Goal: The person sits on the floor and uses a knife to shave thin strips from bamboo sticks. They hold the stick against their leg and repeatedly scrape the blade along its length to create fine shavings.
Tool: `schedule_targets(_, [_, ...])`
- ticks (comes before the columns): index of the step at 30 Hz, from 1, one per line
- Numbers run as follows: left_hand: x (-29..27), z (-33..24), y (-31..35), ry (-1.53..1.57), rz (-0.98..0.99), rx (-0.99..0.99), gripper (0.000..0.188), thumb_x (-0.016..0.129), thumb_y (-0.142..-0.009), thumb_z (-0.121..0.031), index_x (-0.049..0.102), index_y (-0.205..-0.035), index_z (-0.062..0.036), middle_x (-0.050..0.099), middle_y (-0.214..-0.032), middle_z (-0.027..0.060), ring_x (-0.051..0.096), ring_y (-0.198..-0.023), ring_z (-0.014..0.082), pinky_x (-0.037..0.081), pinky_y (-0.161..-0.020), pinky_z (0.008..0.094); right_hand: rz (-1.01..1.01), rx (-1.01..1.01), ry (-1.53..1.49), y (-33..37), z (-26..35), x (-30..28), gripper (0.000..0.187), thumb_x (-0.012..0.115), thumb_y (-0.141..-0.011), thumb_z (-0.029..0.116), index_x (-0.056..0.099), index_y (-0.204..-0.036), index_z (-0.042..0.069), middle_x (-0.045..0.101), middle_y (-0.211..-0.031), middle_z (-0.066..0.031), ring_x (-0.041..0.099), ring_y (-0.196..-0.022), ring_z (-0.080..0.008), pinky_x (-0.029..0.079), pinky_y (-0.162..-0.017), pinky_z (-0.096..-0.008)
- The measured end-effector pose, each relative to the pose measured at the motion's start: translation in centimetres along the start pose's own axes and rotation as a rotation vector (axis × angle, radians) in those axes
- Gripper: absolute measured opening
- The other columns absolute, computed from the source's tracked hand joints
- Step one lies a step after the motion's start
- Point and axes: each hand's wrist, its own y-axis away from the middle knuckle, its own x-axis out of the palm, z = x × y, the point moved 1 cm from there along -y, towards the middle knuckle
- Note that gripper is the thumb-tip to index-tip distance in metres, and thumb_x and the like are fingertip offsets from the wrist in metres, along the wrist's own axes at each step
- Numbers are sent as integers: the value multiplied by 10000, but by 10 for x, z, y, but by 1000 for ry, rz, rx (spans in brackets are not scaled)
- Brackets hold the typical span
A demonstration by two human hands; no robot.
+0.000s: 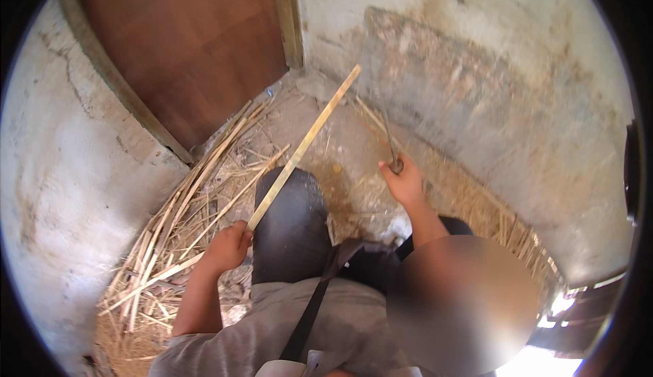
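Observation:
My left hand (228, 246) is closed around the lower end of a long, flat bamboo strip (299, 152). The pale yellow strip slants up and to the right, passing over my dark-trousered left knee (289, 207). In my right hand (405, 181), closed around its dark handle, is a knife (389, 132) with a long thin blade pointing up and away from me. The blade's far end blends into the wall behind it, so its tip is hard to make out. Strip and knife are apart from each other.
A pile of split bamboo strips (173, 220) lies along the left wall. More strips and shavings (503, 217) line the foot of the right wall. A brown door (183, 43) stands ahead on the left. A round blurred patch covers the lower right.

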Motion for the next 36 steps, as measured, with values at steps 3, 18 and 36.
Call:
schedule_targets(3, [12,-12,1,40,-155,-2,166,529,-1001,-175,527,-998,-9,673,-832,268,645,-833,505,491,-727,557,208,-57,56,10,-9,14,479,789,-812,419,664,-1011,2,680,-796,-209,689,-788,-395,527,-713,-439])
schedule_targets(18, [15,-28,-9,22,149,-162,470,530,-1049,-430,613,-935,17,650,-812,234,646,-787,388,499,-749,443,564,-204,192,9,-18,30,346,745,-832,388,685,-1003,94,721,-889,-164,699,-884,-386,549,-764,-483])
schedule_targets(36, [10,-5,17,12,87,-131,447,551,-1028,-439,627,-920,-12,652,-779,230,645,-776,434,503,-719,479,157,224,83,-17,-79,20,565,764,-874,334,618,-1281,-31,698,-836,-143,673,-716,-287,529,-636,-397])
